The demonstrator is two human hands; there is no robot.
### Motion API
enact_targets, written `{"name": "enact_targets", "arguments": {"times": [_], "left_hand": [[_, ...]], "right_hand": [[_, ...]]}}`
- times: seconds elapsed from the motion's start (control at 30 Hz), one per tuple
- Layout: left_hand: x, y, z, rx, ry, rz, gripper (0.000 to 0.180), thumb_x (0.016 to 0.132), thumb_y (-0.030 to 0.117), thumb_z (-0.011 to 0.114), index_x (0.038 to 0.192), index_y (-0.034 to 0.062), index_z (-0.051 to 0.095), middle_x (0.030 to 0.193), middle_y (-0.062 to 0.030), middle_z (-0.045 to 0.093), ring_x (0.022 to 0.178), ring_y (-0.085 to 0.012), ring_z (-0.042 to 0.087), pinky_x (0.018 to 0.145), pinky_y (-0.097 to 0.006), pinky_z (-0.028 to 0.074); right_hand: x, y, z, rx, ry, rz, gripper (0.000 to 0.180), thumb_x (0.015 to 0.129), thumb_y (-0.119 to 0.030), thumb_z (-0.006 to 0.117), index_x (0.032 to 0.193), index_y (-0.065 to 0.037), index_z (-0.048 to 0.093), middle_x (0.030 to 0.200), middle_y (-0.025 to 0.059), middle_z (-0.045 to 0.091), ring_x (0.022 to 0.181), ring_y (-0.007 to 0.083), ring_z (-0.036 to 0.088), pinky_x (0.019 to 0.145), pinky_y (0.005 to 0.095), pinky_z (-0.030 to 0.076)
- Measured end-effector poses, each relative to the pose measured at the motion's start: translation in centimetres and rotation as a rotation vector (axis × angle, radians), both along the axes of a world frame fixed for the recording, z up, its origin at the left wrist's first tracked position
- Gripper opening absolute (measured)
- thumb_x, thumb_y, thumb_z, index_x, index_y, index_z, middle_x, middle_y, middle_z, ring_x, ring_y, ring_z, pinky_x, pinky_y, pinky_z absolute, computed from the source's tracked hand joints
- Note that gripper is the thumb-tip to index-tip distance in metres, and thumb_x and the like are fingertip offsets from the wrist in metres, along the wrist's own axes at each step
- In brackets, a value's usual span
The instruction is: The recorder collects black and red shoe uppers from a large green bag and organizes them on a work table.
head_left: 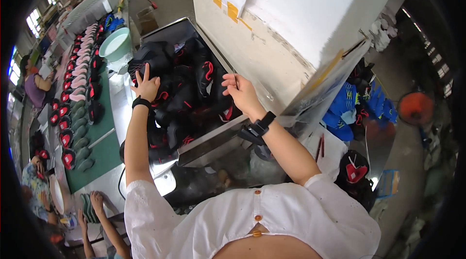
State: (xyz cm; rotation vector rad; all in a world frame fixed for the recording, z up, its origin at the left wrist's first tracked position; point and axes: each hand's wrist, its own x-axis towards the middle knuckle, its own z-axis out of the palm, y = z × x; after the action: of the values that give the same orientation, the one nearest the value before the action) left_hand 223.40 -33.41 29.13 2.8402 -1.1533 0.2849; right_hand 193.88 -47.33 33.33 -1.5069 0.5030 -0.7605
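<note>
Over a metal-edged bin [213,138] heaped with black and red shoe uppers [182,101], my left hand [147,87] spreads its fingers. They rest on or just over a black upper [154,57] at the bin's left side; contact is hard to tell. My right hand [241,94] is raised above the bin's right edge with its fingers curled together. A thin dark sliver shows at its fingertips, too small to name. Close by lies a black upper with a red curved trim [208,72]. Each wrist wears a black band.
A pale wall [286,25] stands right of the bin. Leftward are a light green basin [116,45] and a green conveyor [108,149] lined with shoes and insoles. Blue uppers [342,106] sit at the right. Another person's hands [97,201] hold insoles at lower left.
</note>
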Motion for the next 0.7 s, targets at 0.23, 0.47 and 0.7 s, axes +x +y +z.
{"name": "enact_targets", "arguments": {"times": [0.23, 0.47, 0.7], "left_hand": [[1.8, 5.3, -4.0, -0.063, -0.021, -0.184, 0.036, 0.088, 0.031, 0.038, 0.115, 0.0117, 0.05, 0.126, -0.012, 0.043, 0.12, -0.0369, 0.033, 0.093, -0.048, 0.034], [-10.1, 3.8, -1.4, -0.261, -0.16, 0.016, 0.054, 0.073, 0.017, 0.053, 0.123, 0.0012, 0.041, 0.124, -0.0214, 0.042, 0.114, -0.0359, 0.041, 0.094, -0.043, 0.034], [-42.4, -6.4, 10.6, -0.714, -0.165, -1.014, 0.043, 0.065, -0.008, 0.053, 0.106, 0.0045, 0.051, 0.116, -0.0137, 0.049, 0.112, -0.0328, 0.041, 0.093, -0.041, 0.034]], "right_hand": [[-17.9, 4.7, 11.0, 0.059, -0.331, 0.225, 0.018, 0.084, -0.008, 0.05, 0.1, -0.001, 0.054, 0.081, 0.0062, 0.058, 0.059, 0.0068, 0.052, 0.045, 0.0172, 0.033], [-51.7, 6.3, 10.6, -0.254, -0.423, -0.553, 0.014, 0.086, -0.009, 0.048, 0.094, 0.0, 0.054, 0.074, 0.0101, 0.059, 0.053, 0.0088, 0.049, 0.041, 0.0174, 0.03], [-81.2, 7.4, -2.0, 0.026, 0.306, -1.278, 0.018, 0.087, -0.011, 0.045, 0.096, -0.002, 0.058, 0.074, 0.0033, 0.059, 0.059, 0.0092, 0.051, 0.051, 0.0199, 0.038]]}}
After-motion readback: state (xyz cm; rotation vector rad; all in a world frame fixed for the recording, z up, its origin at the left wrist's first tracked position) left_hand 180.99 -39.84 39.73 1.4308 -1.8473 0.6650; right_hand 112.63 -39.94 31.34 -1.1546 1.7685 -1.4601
